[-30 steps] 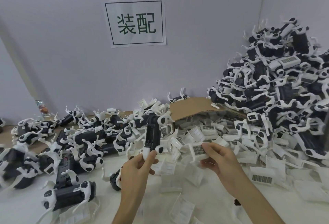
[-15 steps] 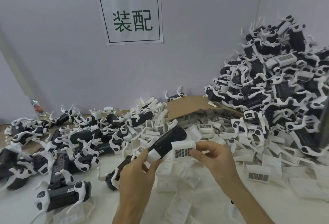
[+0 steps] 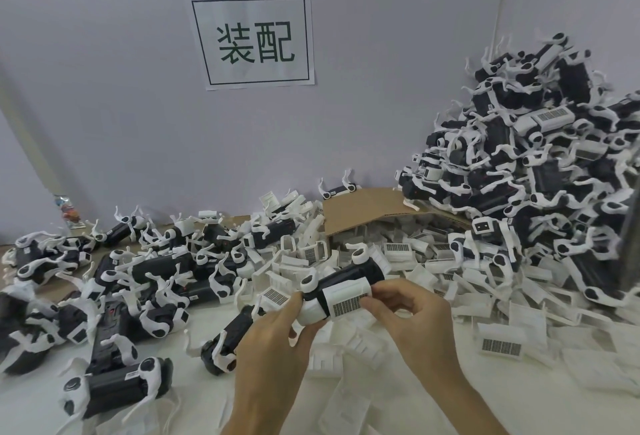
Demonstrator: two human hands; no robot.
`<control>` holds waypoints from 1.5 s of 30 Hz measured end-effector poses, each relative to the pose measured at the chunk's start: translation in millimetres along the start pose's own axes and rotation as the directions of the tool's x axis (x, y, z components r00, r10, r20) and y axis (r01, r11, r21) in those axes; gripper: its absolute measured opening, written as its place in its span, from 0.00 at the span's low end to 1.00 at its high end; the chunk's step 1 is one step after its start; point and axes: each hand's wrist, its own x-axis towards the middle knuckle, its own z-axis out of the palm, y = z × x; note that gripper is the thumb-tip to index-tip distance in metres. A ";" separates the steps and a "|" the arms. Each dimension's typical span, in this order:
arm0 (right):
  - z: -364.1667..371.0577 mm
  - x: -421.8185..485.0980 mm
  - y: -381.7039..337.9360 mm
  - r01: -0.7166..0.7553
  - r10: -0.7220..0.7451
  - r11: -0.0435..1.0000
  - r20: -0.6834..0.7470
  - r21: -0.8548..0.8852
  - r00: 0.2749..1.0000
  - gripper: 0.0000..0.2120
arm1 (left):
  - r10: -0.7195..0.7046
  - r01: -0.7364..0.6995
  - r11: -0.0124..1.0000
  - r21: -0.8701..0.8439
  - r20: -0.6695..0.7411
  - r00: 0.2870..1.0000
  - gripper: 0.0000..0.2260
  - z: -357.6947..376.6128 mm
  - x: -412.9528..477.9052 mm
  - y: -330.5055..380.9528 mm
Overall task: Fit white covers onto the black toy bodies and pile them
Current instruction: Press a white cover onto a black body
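left hand (image 3: pixel 273 337) grips body (image 3: pixel 341 277) | right hand (image 3: pixel 412 313) pinches cover (image 3: pixel 346 296) | risk: skewed cover won't seat, may slip

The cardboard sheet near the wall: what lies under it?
Under the raised front edge of the cardboard sheet, loose white covers with dark grilles show. Farther back the sheet hides everything. A black toy body lies on its rear edge.
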 end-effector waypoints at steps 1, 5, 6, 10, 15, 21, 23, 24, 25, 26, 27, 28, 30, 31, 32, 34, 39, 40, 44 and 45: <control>0.5 -0.1 0.1 0.002 -0.002 1.000 -0.005 0.003 1.000 0.11 | 0.002 -0.002 1.000 0.006 0.000 1.000 0.24 0.6 0.3 -0.2; 2.0 -1.1 0.6 0.011 -0.012 1.000 -0.016 -0.004 1.000 0.12 | 0.007 -0.007 1.000 0.019 -0.005 1.000 0.24 2.9 0.9 -1.8; 2.4 -1.5 0.4 0.018 -0.018 1.000 -0.014 -0.010 1.000 0.12 | 0.017 -0.017 1.000 0.020 -0.001 1.000 0.24 3.4 0.7 -1.8; 2.9 -1.5 1.4 0.030 -0.030 0.999 -0.013 -0.025 0.999 0.12 | 0.026 -0.026 1.000 -0.002 0.013 1.000 0.24 3.6 0.0 0.0; 4.2 -0.5 2.1 0.043 -0.044 0.998 -0.023 -0.049 0.999 0.12 | 0.001 -0.001 1.000 -0.018 -0.003 1.000 0.23 1.5 -0.2 1.5; 5.0 -1.6 4.0 0.060 -0.065 0.995 -0.057 -0.078 0.996 0.13 | 0.028 -0.028 1.000 0.002 -0.013 1.000 0.23 1.2 -0.3 0.9; 4.5 -1.7 3.9 0.061 -0.068 0.994 -0.081 -0.092 0.994 0.14 | 0.045 -0.045 0.999 -0.001 -0.022 0.999 0.23 1.2 -0.5 1.3; 4.0 -1.7 3.8 0.064 -0.075 0.992 -0.091 -0.112 0.993 0.16 | 0.048 -0.048 0.999 0.000 -0.019 0.999 0.23 1.0 -0.6 1.4; 3.1 -1.5 3.8 0.073 -0.088 0.987 -0.094 -0.144 0.992 0.18 | 0.052 -0.052 0.999 0.005 -0.019 0.998 0.23 1.0 -0.8 1.2; 2.0 -0.9 3.7 0.074 -0.091 0.982 -0.092 -0.171 0.992 0.21 | 0.055 -0.055 0.998 0.007 -0.019 0.998 0.23 1.0 -1.0 0.9; 0.6 -0.1 3.5 0.054 -0.069 0.983 -0.079 -0.175 0.994 0.24 | 0.057 -0.057 0.998 0.003 -0.021 0.998 0.23 0.8 -1.0 0.6; -1.0 1.3 2.8 0.013 -0.021 0.988 -0.050 -0.154 0.999 0.27 | 0.056 -0.056 0.998 -0.010 -0.019 0.998 0.24 0.6 -0.9 0.4; -4.7 5.0 2.6 -0.083 0.089 0.991 0.054 -0.106 0.995 0.31 | 0.047 -0.048 0.998 -0.045 -0.017 0.999 0.25 0.2 -0.6 -0.3; -6.5 6.6 3.6 -0.113 0.125 0.988 0.113 -0.106 0.986 0.32 | 0.034 -0.035 0.997 -0.072 -0.016 0.999 0.25 0.4 -1.1 -0.3; -8.1 7.3 4.5 -0.131 0.149 0.984 0.161 -0.118 0.976 0.32 | 0.003 -0.003 0.993 -0.116 -0.007 1.000 0.25 0.1 -1.5 0.9; -9.3 7.2 5.7 -0.143 0.168 0.981 0.206 -0.132 0.964 0.34 | -0.092 0.093 0.965 -0.244 0.013 0.996 0.22 1.4 -2.1 2.7; -6.5 5.1 7.2 -0.117 0.135 0.988 0.184 -0.103 0.974 0.35 | -0.209 0.349 0.666 -0.659 0.284 0.936 0.20 4.6 0.0 2.0; -5.7 4.3 6.6 -0.102 0.120 0.989 0.179 -0.104 0.977 0.35 | -0.212 0.425 0.567 -0.706 0.374 0.903 0.21 4.0 0.6 2.5; -2.9 0.1 2.1 -0.063 0.083 0.992 0.182 -0.112 0.980 0.37 | -0.212 0.473 0.528 -0.705 0.430 0.877 0.28 4.3 1.7 3.1; -1.6 -0.8 1.5 -0.058 0.081 0.991 0.194 -0.119 0.978 0.38 | -0.217 0.460 0.542 -0.703 0.412 0.885 0.25 3.4 2.5 3.8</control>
